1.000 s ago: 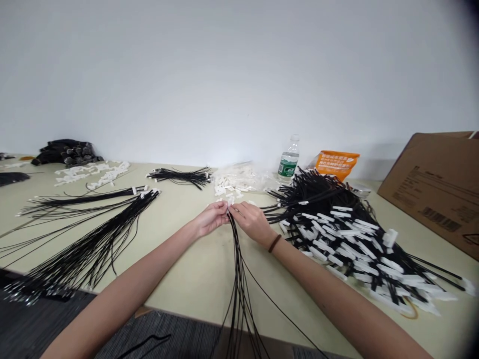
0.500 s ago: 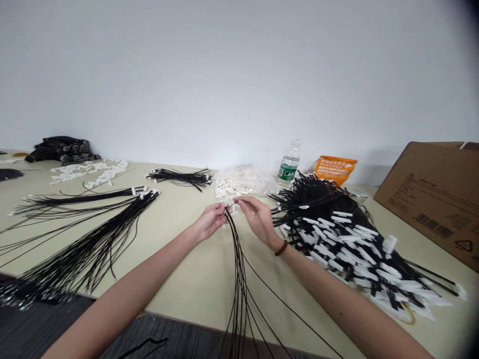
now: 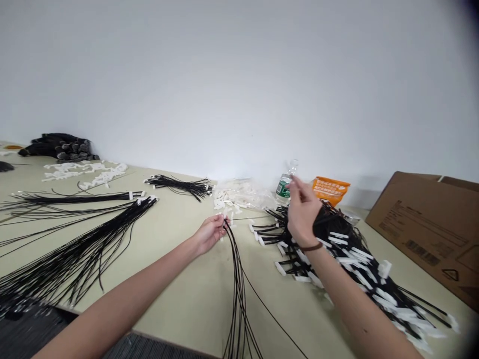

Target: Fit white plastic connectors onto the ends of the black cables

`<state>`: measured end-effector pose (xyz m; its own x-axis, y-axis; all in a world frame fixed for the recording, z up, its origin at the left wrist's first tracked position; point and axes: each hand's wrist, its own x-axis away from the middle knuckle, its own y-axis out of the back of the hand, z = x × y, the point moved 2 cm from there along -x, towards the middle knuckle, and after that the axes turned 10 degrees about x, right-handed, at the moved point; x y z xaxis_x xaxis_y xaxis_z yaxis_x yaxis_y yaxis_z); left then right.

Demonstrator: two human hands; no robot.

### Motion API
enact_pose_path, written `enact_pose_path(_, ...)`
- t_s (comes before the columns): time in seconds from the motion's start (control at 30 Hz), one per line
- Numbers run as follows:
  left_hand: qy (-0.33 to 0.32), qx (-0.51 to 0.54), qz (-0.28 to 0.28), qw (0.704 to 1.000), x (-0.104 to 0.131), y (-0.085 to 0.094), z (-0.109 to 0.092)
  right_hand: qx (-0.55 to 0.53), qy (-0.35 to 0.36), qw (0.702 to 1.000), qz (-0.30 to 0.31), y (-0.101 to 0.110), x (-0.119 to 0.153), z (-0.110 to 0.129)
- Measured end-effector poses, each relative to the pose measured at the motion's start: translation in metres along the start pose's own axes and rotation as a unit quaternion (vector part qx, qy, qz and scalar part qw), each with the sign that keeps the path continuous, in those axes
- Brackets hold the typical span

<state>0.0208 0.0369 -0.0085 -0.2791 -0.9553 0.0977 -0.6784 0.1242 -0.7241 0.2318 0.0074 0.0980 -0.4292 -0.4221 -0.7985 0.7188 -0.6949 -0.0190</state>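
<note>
My left hand (image 3: 212, 233) is closed around the upper end of a bundle of thin black cables (image 3: 236, 264), which hang down over the table's front edge. From those fingertips a thin dark strand (image 3: 249, 218) runs almost level to the right. My right hand (image 3: 304, 212) is raised in front of the bottle, its thumb and fingers pinched together; blur hides whether anything is between them. Beneath and beside it lies a heap of black cables with white tags (image 3: 352, 257).
Small white pieces in a clear plastic bag (image 3: 247, 192) lie beyond my left hand. A water bottle (image 3: 283, 187), an orange packet (image 3: 331, 190) and a cardboard box (image 3: 422, 234) stand right. Cable bundles (image 3: 112, 234) and loose white pieces (image 3: 107, 174) lie left.
My right hand has moved away from my left hand, to the right and up. A long thin strand now stretches rightward from my left hand, which still grips the cables. The view has shifted slightly.
</note>
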Motion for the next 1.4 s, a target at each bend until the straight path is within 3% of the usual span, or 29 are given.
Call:
enact_pose_path(0.07, 0.002, 0.016, -0.006, 1.000, 0.000, 0.000, 0.000, 0.085, 0.157, 0.982, 0.063, -0.008, 0.022, 0.004)
enact_pose_path(0.13, 0.004, 0.030, -0.011, 0.999, 0.001, -0.001, -0.001, 0.148, 0.266, 0.945, 0.117, -0.017, 0.046, 0.007)
enact_pose_path(0.2, 0.006, 0.042, -0.017, 0.999, 0.002, -0.002, -0.001, 0.208, 0.340, 0.904, 0.154, -0.025, 0.065, 0.009)
enact_pose_path(0.3, 0.007, 0.050, -0.018, 0.999, 0.003, -0.003, 0.000, 0.279, 0.393, 0.862, 0.159, -0.030, 0.078, 0.011)
enact_pose_path(0.73, 0.023, 0.022, 0.009, 0.999, 0.008, -0.011, 0.002, 0.317, 0.415, 0.837, 0.165, -0.029, 0.080, 0.008)
enact_pose_path(1.4, 0.008, -0.001, 0.034, 0.999, 0.004, -0.005, 0.005, 0.315, 0.415, 0.835, 0.175, -0.028, 0.079, 0.008)
